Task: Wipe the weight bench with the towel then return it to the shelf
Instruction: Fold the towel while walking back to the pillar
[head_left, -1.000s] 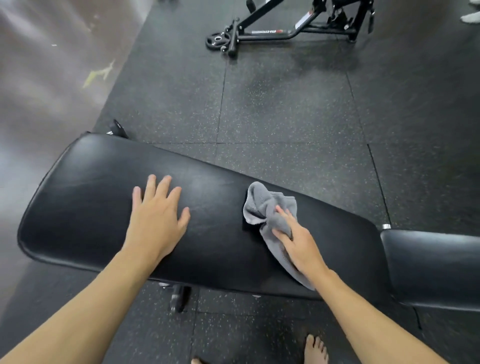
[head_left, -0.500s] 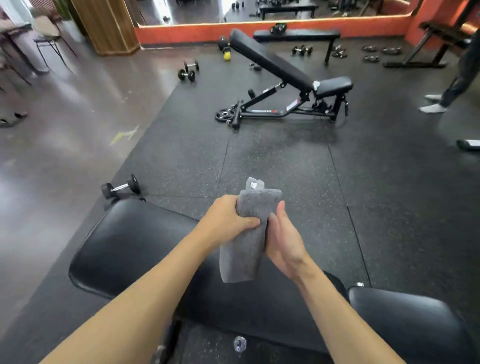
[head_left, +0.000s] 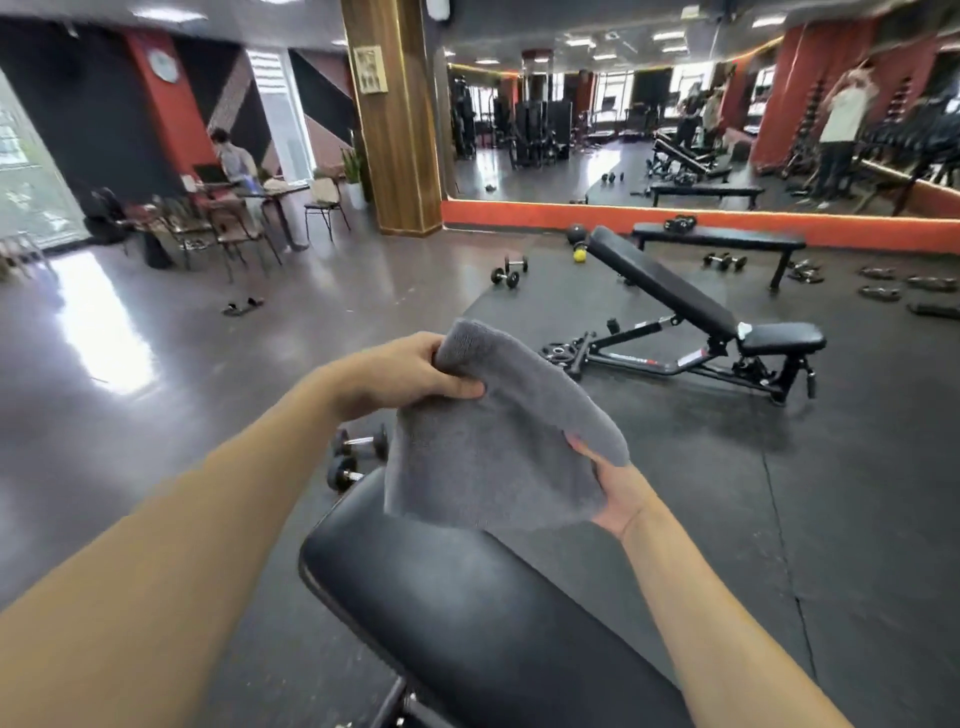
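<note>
The person holds the gray towel (head_left: 498, 436) up in the air with both hands, just above the near end of the black weight bench (head_left: 467, 623). The towel is not touching the bench. The left hand (head_left: 410, 371) pinches the top edge, thumb on the front and fingers tucked behind. The right hand (head_left: 613, 488) grips the lower right corner, mostly hidden by the cloth.

It looks like the towel is being folded for the trip to the shelf. I can't see any shelf from here. To fold it well, bring the corners together neatly, keep both hands closed tight so it doesn't drop, and mind the dumbbells (head_left: 353, 457) on the floor when walking.
</note>
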